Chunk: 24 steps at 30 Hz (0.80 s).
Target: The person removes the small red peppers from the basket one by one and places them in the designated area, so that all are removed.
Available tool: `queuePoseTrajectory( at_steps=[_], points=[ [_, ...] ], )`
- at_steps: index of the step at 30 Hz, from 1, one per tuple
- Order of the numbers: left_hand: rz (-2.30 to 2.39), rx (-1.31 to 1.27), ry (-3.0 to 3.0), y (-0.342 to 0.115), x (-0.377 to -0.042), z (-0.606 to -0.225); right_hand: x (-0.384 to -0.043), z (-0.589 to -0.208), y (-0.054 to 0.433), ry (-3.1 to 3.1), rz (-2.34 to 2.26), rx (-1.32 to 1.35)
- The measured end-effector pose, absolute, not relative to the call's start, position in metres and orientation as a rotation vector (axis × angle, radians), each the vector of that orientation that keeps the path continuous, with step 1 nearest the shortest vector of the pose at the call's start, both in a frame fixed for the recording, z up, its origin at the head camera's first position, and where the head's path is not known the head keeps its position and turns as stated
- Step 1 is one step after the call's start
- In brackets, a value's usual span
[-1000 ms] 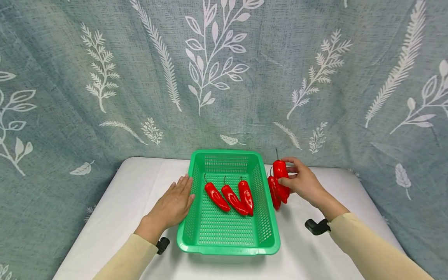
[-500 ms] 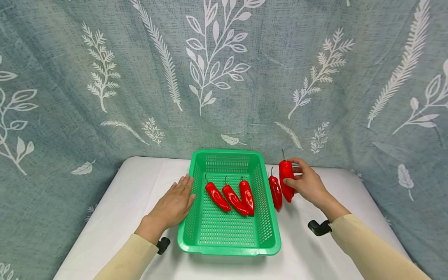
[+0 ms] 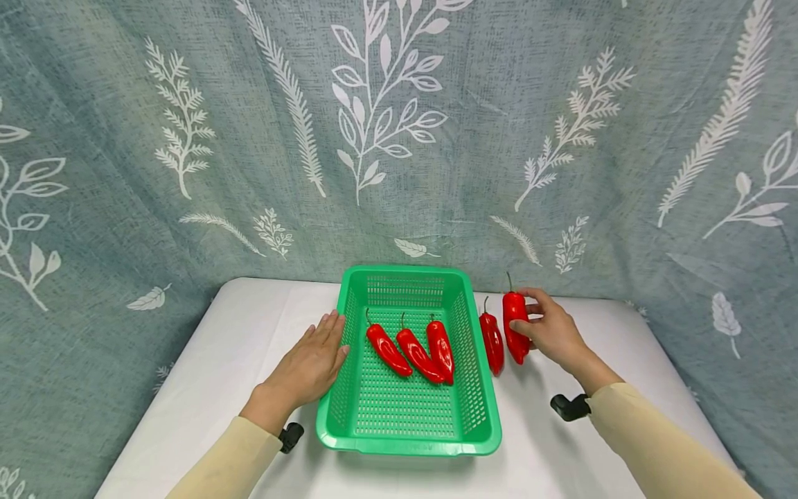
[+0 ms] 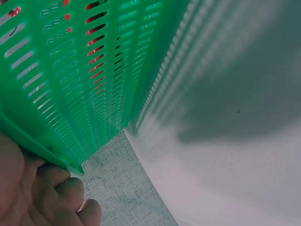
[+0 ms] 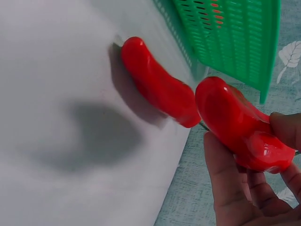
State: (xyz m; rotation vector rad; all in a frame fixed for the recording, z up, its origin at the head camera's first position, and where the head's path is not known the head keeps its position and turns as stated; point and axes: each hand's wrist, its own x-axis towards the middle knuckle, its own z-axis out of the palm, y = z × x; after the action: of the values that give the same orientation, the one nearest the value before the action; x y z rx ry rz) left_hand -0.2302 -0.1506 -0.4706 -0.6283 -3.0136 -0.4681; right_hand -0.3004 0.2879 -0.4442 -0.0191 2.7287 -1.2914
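My right hand (image 3: pixel 551 333) grips a red chili pepper (image 3: pixel 515 322) between thumb and fingers, stem pointing away from me. In the right wrist view this held pepper (image 5: pixel 240 125) hangs above the table. Just left of it a second red pepper (image 3: pixel 492 339) lies on the cloth beside the green plastic basket (image 3: pixel 408 445). Inside the basket rest three more peppers: a left one (image 3: pixel 388 352), a middle one (image 3: pixel 419 357) and a right one (image 3: pixel 440 352). My left hand (image 3: pixel 308 360) lies flat with straight fingers on the basket's left rim; the left wrist view shows its fingers (image 4: pixel 70 193) at that rim.
A white cloth (image 3: pixel 249 333) covers the table under the basket. Behind the table hangs a grey-green curtain (image 3: pixel 262 138) with white leaf prints, close to the basket's far rim. A black wrist strap piece (image 3: pixel 569 407) sticks out from the right sleeve.
My right hand has moved right and slightly toward me with its pepper, away from the pepper lying beside the basket, which now shows fully. The left hand stays on the rim.
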Motion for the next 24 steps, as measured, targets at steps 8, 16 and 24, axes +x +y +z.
queuePoseTrajectory(
  at_steps=[8,16,24],
  points=[
    [-0.46,-0.633,-3.008,-0.151,-0.23,-0.471,-0.304,-0.454,0.293,2.75,-1.237,0.011],
    [-0.455,-0.638,-3.011,-0.152,-0.231,-0.472,-0.309,-0.47,0.3,2.753,-1.175,0.076],
    [-0.468,-0.633,-3.021,-0.152,-0.232,-0.473,-0.314,-0.484,0.305,2.736,-1.139,0.12]
  ],
)
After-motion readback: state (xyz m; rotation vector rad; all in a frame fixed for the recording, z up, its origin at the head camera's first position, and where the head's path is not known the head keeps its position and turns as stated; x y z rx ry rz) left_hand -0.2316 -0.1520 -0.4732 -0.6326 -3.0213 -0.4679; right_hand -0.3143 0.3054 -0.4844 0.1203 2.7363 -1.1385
